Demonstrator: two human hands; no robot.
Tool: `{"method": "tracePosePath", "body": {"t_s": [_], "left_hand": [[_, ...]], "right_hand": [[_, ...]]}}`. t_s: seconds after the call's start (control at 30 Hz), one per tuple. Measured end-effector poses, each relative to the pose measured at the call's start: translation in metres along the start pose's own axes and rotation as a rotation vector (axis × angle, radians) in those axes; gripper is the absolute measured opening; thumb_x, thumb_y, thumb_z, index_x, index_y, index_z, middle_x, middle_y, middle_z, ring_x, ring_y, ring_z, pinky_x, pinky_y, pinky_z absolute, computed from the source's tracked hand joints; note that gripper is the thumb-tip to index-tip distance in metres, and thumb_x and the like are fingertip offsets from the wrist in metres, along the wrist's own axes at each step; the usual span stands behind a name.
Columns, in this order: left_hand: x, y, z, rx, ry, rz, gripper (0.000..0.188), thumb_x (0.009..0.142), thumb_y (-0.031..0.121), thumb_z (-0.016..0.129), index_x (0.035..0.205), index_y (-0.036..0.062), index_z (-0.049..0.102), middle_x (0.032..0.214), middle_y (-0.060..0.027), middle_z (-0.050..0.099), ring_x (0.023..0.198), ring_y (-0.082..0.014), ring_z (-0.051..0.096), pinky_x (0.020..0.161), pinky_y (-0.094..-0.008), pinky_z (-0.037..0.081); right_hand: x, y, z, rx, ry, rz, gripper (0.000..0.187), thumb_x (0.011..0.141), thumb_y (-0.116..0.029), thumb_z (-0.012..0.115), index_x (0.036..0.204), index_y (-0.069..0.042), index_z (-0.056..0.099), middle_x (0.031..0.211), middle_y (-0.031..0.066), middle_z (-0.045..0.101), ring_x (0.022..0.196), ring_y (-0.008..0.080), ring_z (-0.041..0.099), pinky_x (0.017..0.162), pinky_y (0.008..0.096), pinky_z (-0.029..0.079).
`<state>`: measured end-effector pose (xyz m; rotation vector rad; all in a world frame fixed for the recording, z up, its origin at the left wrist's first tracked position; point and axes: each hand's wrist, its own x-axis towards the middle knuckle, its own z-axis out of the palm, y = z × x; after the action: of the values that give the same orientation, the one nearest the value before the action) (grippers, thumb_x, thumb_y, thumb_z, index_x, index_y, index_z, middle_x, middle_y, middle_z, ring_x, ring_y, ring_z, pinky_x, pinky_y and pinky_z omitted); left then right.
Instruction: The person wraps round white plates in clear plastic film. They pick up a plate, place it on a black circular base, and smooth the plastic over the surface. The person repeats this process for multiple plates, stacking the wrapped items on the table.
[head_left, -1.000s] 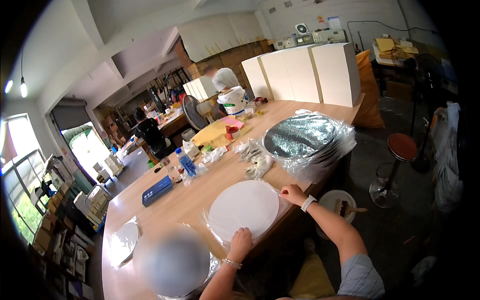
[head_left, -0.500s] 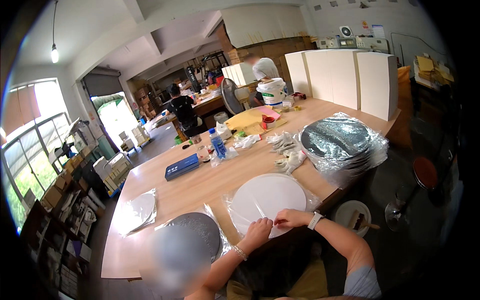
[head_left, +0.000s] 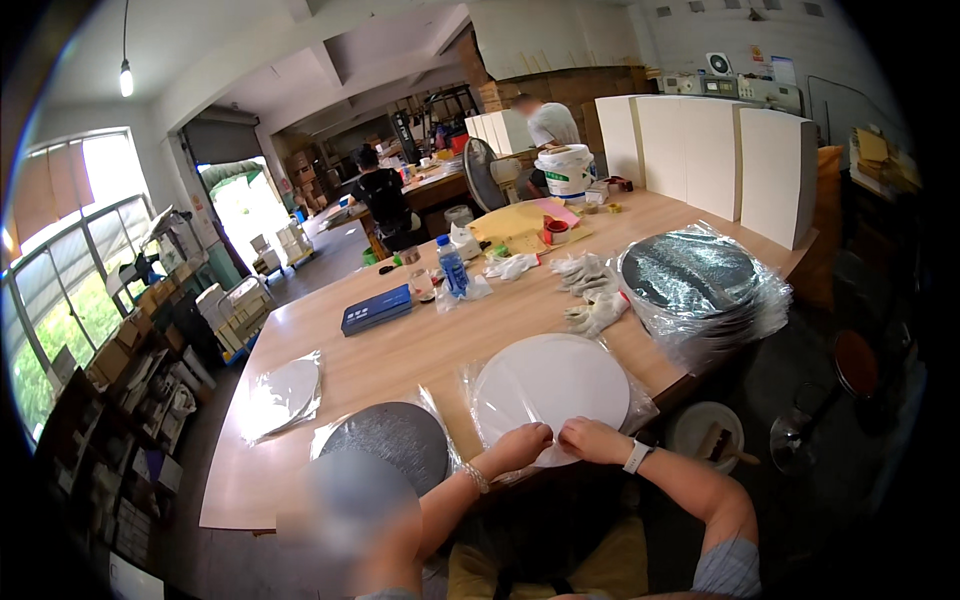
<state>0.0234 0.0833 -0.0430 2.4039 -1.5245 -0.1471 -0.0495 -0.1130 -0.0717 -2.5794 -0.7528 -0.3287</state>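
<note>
A large white round disc (head_left: 552,378) lies in a clear plastic bag (head_left: 470,395) at the table's near edge. My left hand (head_left: 520,447), fingers curled together, pinches the bag's near edge. Just right of it, my right hand (head_left: 592,440) is closed on the same edge, fingertips close to the left ones. The film between the fingers is too fine to make out well. To the left, a dark grey round disc (head_left: 390,440) rests on its own clear bag, partly covered by a blurred patch. Another pale disc (head_left: 290,392) in clear film lies farther left.
A wrapped stack of dark discs (head_left: 690,272) stands on the right. Work gloves (head_left: 598,313), a blue box (head_left: 377,310), a blue bottle (head_left: 452,266) and a white bucket (head_left: 565,172) are farther back. Tall white blocks (head_left: 690,152) line the far right. Two people work beyond.
My head view has shifted, so the scene sits slightly to the right. My hands stay at the bag's near edge, a little farther apart, with the left wrist turned.
</note>
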Motion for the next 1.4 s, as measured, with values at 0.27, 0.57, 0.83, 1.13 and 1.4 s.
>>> {"method": "tracePosePath", "body": {"t_s": [0.27, 0.57, 0.83, 1.13, 1.4], "left_hand": [[-0.005, 0.001, 0.002, -0.016, 0.075, 0.046, 0.014, 0.089, 0.018, 0.049, 0.096, 0.0056, 0.053, 0.094, -0.0122, 0.057, 0.094, -0.0307, 0.056, 0.077, -0.0407, 0.048], [0.005, 0.005, -0.018, -0.272, -0.161, -0.086, 0.024, 0.092, 0.02, 0.048, 0.11, 0.0042, 0.052, 0.109, -0.0135, 0.057, 0.102, -0.0305, 0.055, 0.087, -0.0396, 0.046], [0.047, -0.032, 0.015, -0.115, -0.295, 0.142, 0.049, 0.096, 0.036, 0.038, 0.141, 0.0191, 0.033, 0.151, -0.0094, 0.018, 0.14, -0.0329, 0.01, 0.111, -0.0438, 0.016], [0.046, -0.012, 0.005, 0.037, -0.356, 0.009, 0.082, 0.081, 0.059, 0.053, 0.145, 0.0204, 0.02, 0.154, -0.0086, 0.004, 0.141, -0.0342, -0.001, 0.11, -0.0513, 0.012], [0.044, -0.005, 0.005, 0.058, -0.352, 0.019, 0.092, 0.076, 0.063, 0.058, 0.146, 0.0196, 0.017, 0.153, -0.0106, 0.002, 0.14, -0.0368, 0.0, 0.108, -0.0554, 0.013]], "right_hand": [[-0.004, -0.017, -0.002, -0.006, 0.144, 0.134, 0.015, 0.083, -0.021, 0.058, 0.083, -0.006, 0.059, 0.087, 0.0096, 0.06, 0.086, 0.0304, 0.058, 0.073, 0.0411, 0.048], [-0.015, -0.019, -0.004, -0.355, 0.154, -0.005, 0.006, 0.078, -0.012, 0.053, 0.082, -0.008, 0.054, 0.082, 0.0066, 0.055, 0.08, 0.0241, 0.055, 0.068, 0.0355, 0.047], [-0.015, -0.019, -0.017, -0.339, 0.258, -0.152, 0.005, 0.077, -0.009, 0.049, 0.081, -0.006, 0.051, 0.081, 0.0076, 0.052, 0.078, 0.0227, 0.053, 0.069, 0.0335, 0.046], [-0.048, -0.039, -0.086, -0.158, 0.285, -0.078, 0.053, 0.074, -0.023, 0.07, 0.118, -0.001, 0.051, 0.111, 0.0133, 0.055, 0.104, 0.0311, 0.052, 0.087, 0.0382, 0.041], [-0.118, -0.043, -0.086, -0.307, -0.001, 0.107, 0.035, 0.07, -0.02, 0.071, 0.099, -0.006, 0.058, 0.101, 0.0071, 0.054, 0.098, 0.0245, 0.052, 0.086, 0.0335, 0.043]]}}
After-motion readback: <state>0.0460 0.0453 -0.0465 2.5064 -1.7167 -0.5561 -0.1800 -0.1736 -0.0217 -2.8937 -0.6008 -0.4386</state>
